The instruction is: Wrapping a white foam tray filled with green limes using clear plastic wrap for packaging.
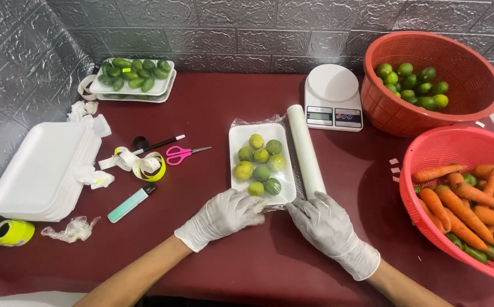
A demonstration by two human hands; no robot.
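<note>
A white foam tray (235,139) holding several green and yellow limes (261,156) lies in the middle of the dark red table, with clear plastic film over and around it. A roll of cling film (305,148) lies along the tray's right side. My left hand (227,213), in a white glove, rests at the tray's near edge, fingers on the film. My right hand (323,222), also gloved, presses on the near end of the roll and the film beside the tray.
A white kitchen scale (332,96) stands behind the roll. Two red baskets sit at right, one with limes (457,62), one with carrots (457,153). At left are stacked foam trays (42,170), pink scissors (181,153), tape, a box cutter (130,203) and a filled lime tray (136,77).
</note>
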